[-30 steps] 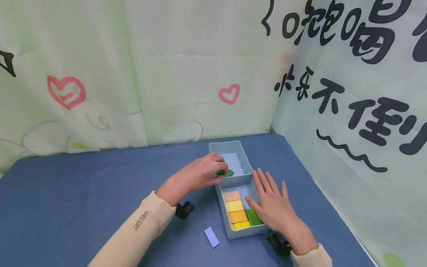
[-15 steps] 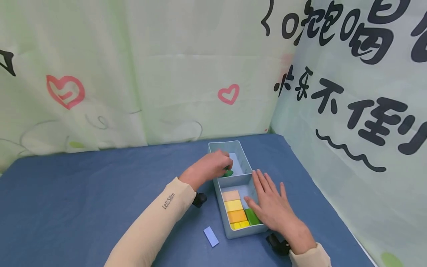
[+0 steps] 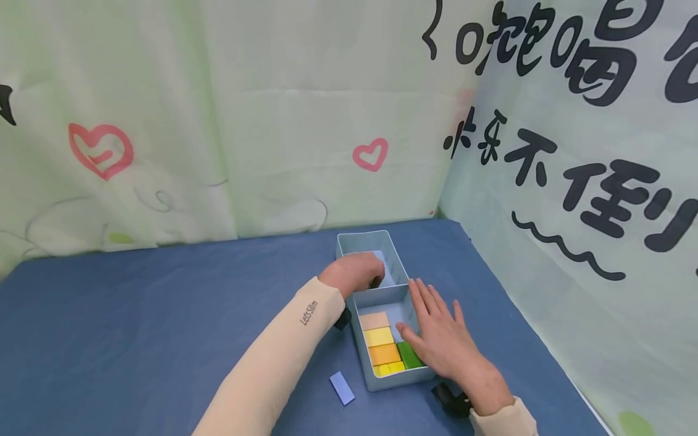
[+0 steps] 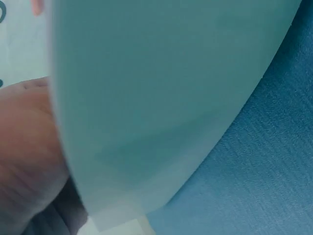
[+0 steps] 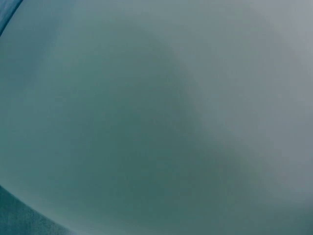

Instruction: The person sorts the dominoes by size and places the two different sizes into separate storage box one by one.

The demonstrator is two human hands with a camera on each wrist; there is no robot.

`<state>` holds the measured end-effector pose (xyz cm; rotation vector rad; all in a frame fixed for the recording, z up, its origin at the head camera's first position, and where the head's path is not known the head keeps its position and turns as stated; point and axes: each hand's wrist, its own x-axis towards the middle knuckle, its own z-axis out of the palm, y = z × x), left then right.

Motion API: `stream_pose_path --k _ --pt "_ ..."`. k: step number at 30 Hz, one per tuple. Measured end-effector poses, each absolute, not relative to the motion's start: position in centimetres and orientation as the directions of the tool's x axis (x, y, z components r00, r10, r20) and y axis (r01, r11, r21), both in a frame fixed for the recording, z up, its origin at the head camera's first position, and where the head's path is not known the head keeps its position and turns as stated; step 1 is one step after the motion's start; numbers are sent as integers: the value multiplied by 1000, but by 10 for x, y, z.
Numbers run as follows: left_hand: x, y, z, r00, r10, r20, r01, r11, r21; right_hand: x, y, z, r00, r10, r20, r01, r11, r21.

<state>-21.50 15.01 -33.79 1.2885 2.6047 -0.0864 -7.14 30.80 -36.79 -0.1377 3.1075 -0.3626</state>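
A pale blue two-compartment box point(image 3: 396, 380) lies lengthwise on the table. Over its far compartment, my left hand point(image 3: 355, 271) is bent down with curled fingers, seemingly pinching a green block point(image 3: 376, 282) that is mostly hidden. The left wrist view shows part of the left hand point(image 4: 24, 156) behind the box wall point(image 4: 161, 88). My right hand point(image 3: 443, 333) rests along the right rim, fingers straight. Below it, the near compartment holds a peach block point(image 3: 374, 321), yellow and orange blocks point(image 3: 384, 354), and a green block point(image 3: 409, 355). A blurred box wall point(image 5: 146, 122) fills the right wrist view.
A light blue block point(image 3: 342, 388) lies on the dark blue tablecloth point(image 3: 163, 327), left of the box's near end. Pale printed curtains point(image 3: 283, 121) stand behind the table and along its right side.
My left hand has moved right and deeper into the far compartment, so the green showing under its fingers is now mostly covered. The right hand stays on the rim.
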Motion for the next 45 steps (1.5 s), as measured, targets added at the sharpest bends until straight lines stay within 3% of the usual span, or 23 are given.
stream_pose_path --k 4,13,28,35,40,45 --pt "-217 148 -342 -600 770 -217 776 627 78 -73 306 -369 -996 -93 -2 -90 966 -243" --pt "-222 143 -347 -573 793 -208 791 602 112 -73 304 -368 -996 -85 -22 -77 964 -254" --pt "-221 144 -349 -622 772 -130 770 633 81 -74 305 -367 -996 -84 -39 -71 962 -264" --pt "-223 142 -352 -550 830 -93 804 556 211 -73 305 -369 -996 -76 -49 -60 961 -270" --pt "-225 145 -352 -545 826 -144 805 564 184 -72 306 -368 -996 -74 -50 -58 958 -280" --pt "-223 145 -352 -546 829 -119 812 559 166 -73 307 -369 -997 -64 -48 -48 959 -279"
